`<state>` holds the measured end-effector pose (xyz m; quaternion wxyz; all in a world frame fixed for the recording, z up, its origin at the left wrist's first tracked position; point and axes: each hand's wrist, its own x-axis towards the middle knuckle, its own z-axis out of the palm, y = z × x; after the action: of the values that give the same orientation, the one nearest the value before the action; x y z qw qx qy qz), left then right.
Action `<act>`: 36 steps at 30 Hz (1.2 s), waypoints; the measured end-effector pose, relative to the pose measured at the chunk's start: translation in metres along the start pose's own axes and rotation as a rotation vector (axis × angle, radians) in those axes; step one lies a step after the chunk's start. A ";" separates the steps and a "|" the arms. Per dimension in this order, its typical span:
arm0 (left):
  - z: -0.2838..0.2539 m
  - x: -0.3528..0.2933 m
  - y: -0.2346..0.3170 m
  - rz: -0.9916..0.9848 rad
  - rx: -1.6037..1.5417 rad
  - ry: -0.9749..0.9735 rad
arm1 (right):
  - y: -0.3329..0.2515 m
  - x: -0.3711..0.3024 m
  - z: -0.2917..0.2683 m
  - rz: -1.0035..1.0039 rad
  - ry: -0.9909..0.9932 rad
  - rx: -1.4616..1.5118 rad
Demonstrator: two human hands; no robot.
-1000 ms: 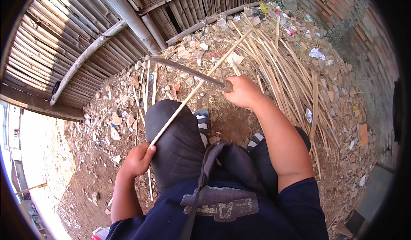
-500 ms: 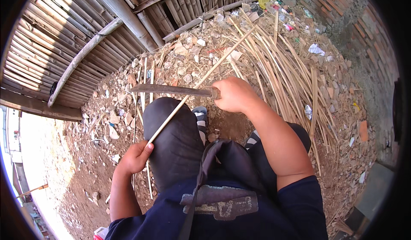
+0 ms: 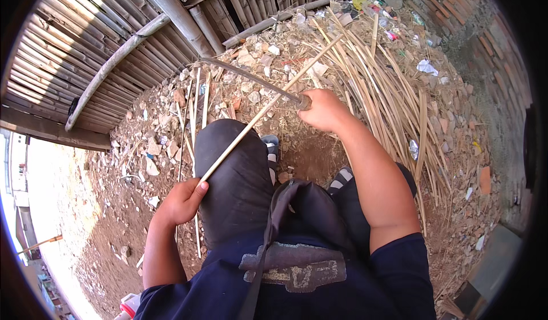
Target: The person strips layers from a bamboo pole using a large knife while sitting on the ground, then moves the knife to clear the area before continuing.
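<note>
My left hand [image 3: 185, 201] grips the near end of a long, pale bamboo strip [image 3: 245, 130], thumb on top. The strip slants across my left knee toward the far right, its far end by a pile of similar strips. In my right hand [image 3: 324, 111] is the handle of a machete [image 3: 257, 79]. Its dark blade points to the far left and crosses the strip just ahead of the knee; the blade appears to touch the strip there. My right fingers are wrapped round the handle.
A heap of long bamboo strips [image 3: 394, 103] lies on the right. Several loose strips [image 3: 197, 100] lie beyond and beside my left knee. Stones and litter cover the dirt ground [image 3: 114, 223]. A bamboo wall [image 3: 85, 51] rises at the far left, a brick wall [image 3: 479, 74] at the right.
The machete's blade has swung from nearly level to slanting, its tip now farther away. My right hand has moved slightly away and to the right. The left hand still holds the strip.
</note>
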<state>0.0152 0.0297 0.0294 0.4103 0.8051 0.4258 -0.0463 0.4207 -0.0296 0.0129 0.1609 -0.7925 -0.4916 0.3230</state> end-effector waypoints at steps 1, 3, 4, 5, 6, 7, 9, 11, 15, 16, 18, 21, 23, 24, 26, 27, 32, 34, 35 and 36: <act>0.002 0.000 0.000 -0.007 -0.003 0.008 | 0.009 0.001 0.010 -0.091 0.132 0.007; 0.001 -0.001 -0.001 -0.018 -0.001 0.016 | 0.003 -0.007 0.011 -0.185 0.262 0.022; 0.002 -0.005 -0.006 -0.021 0.005 0.022 | -0.014 -0.017 0.003 -0.194 0.145 -0.063; 0.002 -0.008 -0.009 -0.023 0.010 0.027 | -0.024 -0.021 0.001 -0.203 0.029 -0.148; 0.004 -0.006 -0.009 -0.025 0.008 0.016 | -0.017 -0.017 0.001 -0.193 0.023 -0.146; 0.006 -0.003 -0.008 -0.031 0.007 0.018 | -0.007 -0.008 0.000 -0.176 -0.007 -0.085; 0.005 0.000 -0.005 -0.029 -0.001 0.035 | -0.009 -0.003 -0.006 -0.096 -0.099 -0.047; 0.003 0.001 -0.003 -0.025 0.039 0.050 | -0.007 -0.005 0.003 -0.134 0.005 -0.030; 0.003 -0.002 -0.007 -0.039 0.015 0.050 | -0.031 -0.022 0.016 -0.261 0.130 -0.162; 0.003 -0.002 -0.006 -0.036 0.007 0.054 | -0.045 -0.030 0.011 -0.239 0.071 -0.328; 0.002 -0.004 -0.002 -0.040 -0.003 0.058 | -0.041 -0.019 0.013 -0.220 0.041 -0.337; -0.002 0.004 0.007 -0.045 0.018 0.017 | -0.008 0.000 0.015 -0.195 0.077 -0.055; 0.000 0.002 0.002 -0.045 -0.002 0.035 | -0.014 -0.005 0.013 -0.191 0.073 -0.059; 0.001 0.001 -0.001 -0.044 -0.022 0.047 | -0.019 -0.010 0.011 -0.183 0.067 -0.062; 0.002 -0.001 -0.006 -0.031 0.015 0.069 | -0.024 -0.019 0.009 -0.150 0.069 -0.070; 0.002 -0.003 -0.007 -0.019 0.048 0.091 | -0.019 -0.019 0.011 -0.194 0.113 -0.080; 0.001 -0.015 0.007 -0.042 0.044 0.075 | -0.014 -0.028 0.002 -0.289 0.150 -0.098; 0.003 -0.018 0.004 -0.044 0.073 0.107 | -0.009 -0.030 0.001 -0.354 0.208 -0.161; 0.003 -0.018 0.002 -0.044 0.100 0.112 | -0.008 -0.030 0.000 -0.353 0.213 -0.156; 0.003 -0.019 0.004 -0.042 0.107 0.111 | -0.007 -0.031 -0.002 -0.346 0.201 -0.217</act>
<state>0.0071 0.0136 0.0381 0.3414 0.8181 0.4616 -0.0325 0.4079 -0.0531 0.0298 0.1757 -0.7372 -0.6337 0.1553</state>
